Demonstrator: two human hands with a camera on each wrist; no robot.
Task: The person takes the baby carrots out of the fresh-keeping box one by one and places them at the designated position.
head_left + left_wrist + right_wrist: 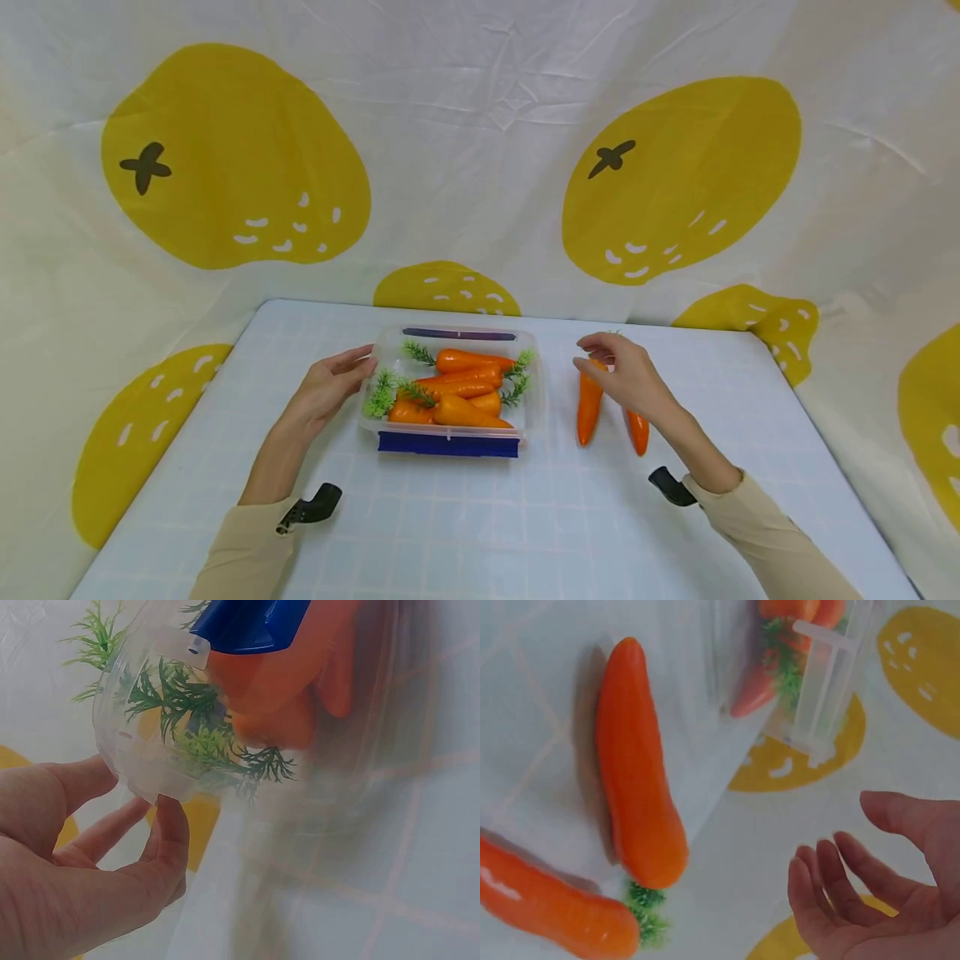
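Head: box (448, 444) w/ carrots (461, 384) btwn hands (330, 387) (632, 375)

A white cloth (465, 167) printed with large yellow fruits (240, 158) hangs behind a pale, grid-lined table (435, 525).

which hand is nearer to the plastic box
The left. The left hand is at the left side of the plastic box, its fingers touching it; the right hand is off to the right, apart from the box, near two loose carrots.
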